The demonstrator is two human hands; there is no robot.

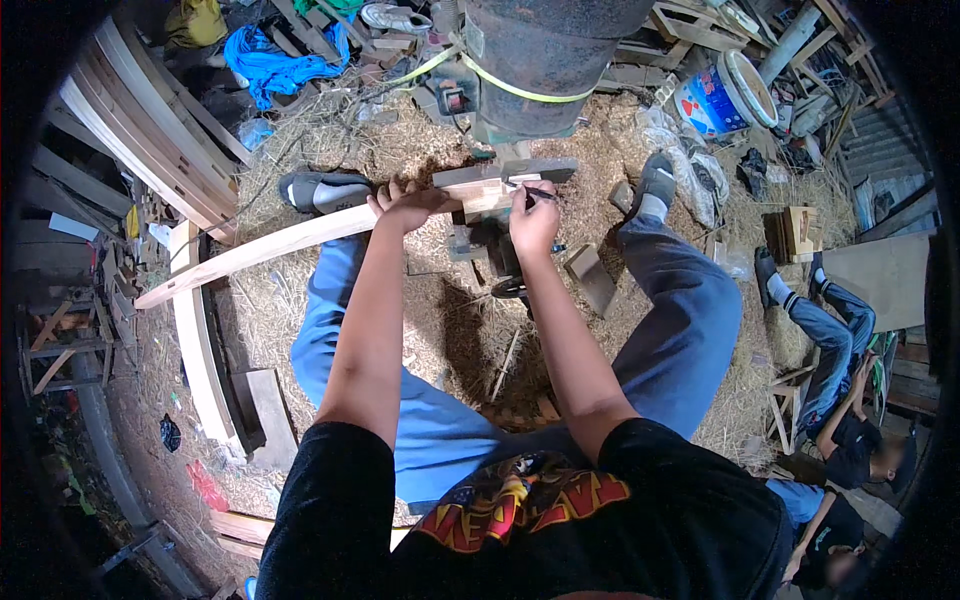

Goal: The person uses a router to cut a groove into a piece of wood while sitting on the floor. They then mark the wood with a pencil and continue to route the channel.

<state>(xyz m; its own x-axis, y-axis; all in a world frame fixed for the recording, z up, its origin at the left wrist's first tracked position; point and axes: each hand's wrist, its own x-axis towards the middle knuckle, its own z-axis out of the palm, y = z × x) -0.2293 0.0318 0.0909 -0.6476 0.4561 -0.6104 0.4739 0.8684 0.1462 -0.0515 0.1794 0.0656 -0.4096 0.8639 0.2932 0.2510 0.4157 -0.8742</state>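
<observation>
Left hand [408,207]: pressed down flat on a long curved wooden strip [262,248], fingers closed over its top near the right end, pinning it.
Right hand [533,218]: fingers pinched together round a dark pen [540,192], its tip touching the wood just beside the left hand.
Wooden strip: pale, runs from the far left of the straw-covered floor [300,150] up to a small wooden block [505,178] in front of the person, and rests on it.
Legs: blue trousers, knees spread, a grey shoe [322,190] to the left and another [655,182] to the right of the block.
Behind the block: a dark metal drum [545,50] with a yellow-green strap round it.
Nearby: a white and blue bucket [725,95] at upper right (lying tilted), stacked curved planks [150,120] at upper left.
Others: two seated people at the right edge, well apart from the hands.
</observation>
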